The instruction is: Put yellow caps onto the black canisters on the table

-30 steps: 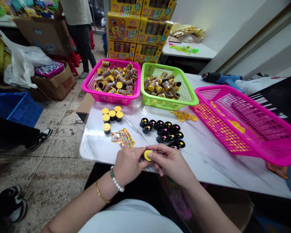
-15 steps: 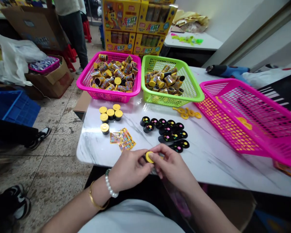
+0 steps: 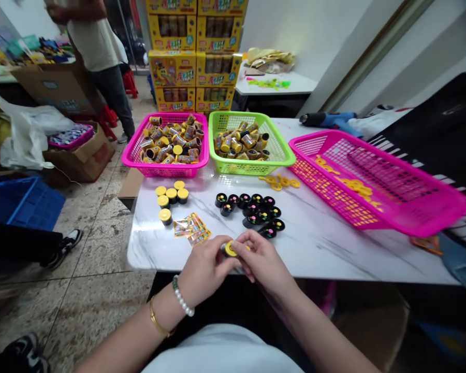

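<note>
Both sets of fingers (image 3: 244, 239) are closing round a small black pot with a yellow lid (image 3: 230, 249), pinching it from either side with almost no gap showing. The left hand (image 3: 207, 269) is coming at it from about 8 o'clock and the right hand (image 3: 262, 264) from about 4 o'clock, so both are equally near. The pot is sitting at the near edge of the marble table (image 3: 334, 243), its lid facing up toward the camera and its axis standing roughly upright; its base is hiding behind the fingertips.

At 1 o'clock, near the fingers, open black pots (image 3: 256, 210) are clustering. At 10 o'clock, printed stickers (image 3: 190, 228) are lying flat, with lidded pots (image 3: 171, 196) beyond them. Further out at 12 o'clock, a small pink basket (image 3: 166, 168) and a green basket (image 3: 252, 167) are holding wrapped pots, and loose yellow rings (image 3: 279, 181) are lying beside a large pink basket (image 3: 373, 207) at 2 o'clock.
</note>
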`<state>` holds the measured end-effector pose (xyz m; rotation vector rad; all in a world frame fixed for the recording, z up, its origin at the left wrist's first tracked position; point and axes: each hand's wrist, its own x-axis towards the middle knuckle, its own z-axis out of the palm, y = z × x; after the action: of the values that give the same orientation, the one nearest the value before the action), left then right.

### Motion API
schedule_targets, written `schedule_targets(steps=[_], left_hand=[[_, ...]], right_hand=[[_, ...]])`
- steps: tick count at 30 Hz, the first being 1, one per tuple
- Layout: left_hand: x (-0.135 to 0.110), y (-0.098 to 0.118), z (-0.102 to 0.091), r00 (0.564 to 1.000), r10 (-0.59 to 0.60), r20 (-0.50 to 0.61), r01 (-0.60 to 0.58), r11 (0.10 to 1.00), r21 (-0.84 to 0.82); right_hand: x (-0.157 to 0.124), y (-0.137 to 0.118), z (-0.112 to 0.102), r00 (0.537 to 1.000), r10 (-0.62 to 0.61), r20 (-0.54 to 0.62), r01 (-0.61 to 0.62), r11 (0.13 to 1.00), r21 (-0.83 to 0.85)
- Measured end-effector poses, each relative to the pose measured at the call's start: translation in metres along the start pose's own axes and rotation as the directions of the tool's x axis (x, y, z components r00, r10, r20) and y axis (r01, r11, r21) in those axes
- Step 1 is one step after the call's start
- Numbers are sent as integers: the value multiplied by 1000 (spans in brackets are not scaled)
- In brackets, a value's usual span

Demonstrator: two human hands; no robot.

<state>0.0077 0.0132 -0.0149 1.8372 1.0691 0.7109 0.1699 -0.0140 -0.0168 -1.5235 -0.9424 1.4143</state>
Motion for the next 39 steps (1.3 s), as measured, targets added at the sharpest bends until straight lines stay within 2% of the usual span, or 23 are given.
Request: schedule_targets(steps=[3,6,8,11,14,17,19,21,23,27,29,31,33,35,39], left_hand=[[-3,-2,4,993,88,-79,-77,988,134],[-3,-4,4,993,111,-41,-103,980,171],[-2,-4,4,992,125,-12,-120,975,188],[-3,-7,5,988,155,13,-155,967,204],[-3,-12,8,984,177,15,-176,961,214],[-2,-12,9,992,114,48,-122,968,220],[-1,-10,9,996,55,69,-70,970,235],[0,-7,8,998,23,63,-39,965,258],[0,-7,8,998,21,63,-38,958,283],[-3,-12,13,999,34,26,-41,952,304],[-7,-18,18,992,62,-108,-28,956,291],[-12,-23,24,958,116,-261,-48,967,252],[-16,-26,28,921,154,-358,-84,975,204],[-18,-27,29,906,162,-390,-101,980,174],[-16,-26,27,896,185,-404,-113,974,195]], right_hand=[[-12,7,-8,998,-60,-20,62,991,117],[-20,11,-19,998,-58,-6,58,973,223],[-18,8,-22,999,-34,32,26,974,224],[-5,-4,-19,994,2,109,-12,996,90],[8,-16,-13,985,-3,173,22,994,-108],[12,-16,-9,973,-5,231,56,976,-212],[8,-12,-8,978,-43,204,98,959,-267],[1,-7,-8,982,-132,133,172,918,-359],[-7,-7,-7,964,-236,120,264,817,-512],[-15,-24,-4,901,-348,258,399,438,-805],[-10,-42,0,868,-395,301,432,303,-849],[5,-64,7,805,-502,318,467,205,-860],[28,-85,19,742,-583,330,473,107,-874],[55,-100,35,737,-578,349,448,32,-893],[96,-107,63,780,-481,400,429,-55,-902]])
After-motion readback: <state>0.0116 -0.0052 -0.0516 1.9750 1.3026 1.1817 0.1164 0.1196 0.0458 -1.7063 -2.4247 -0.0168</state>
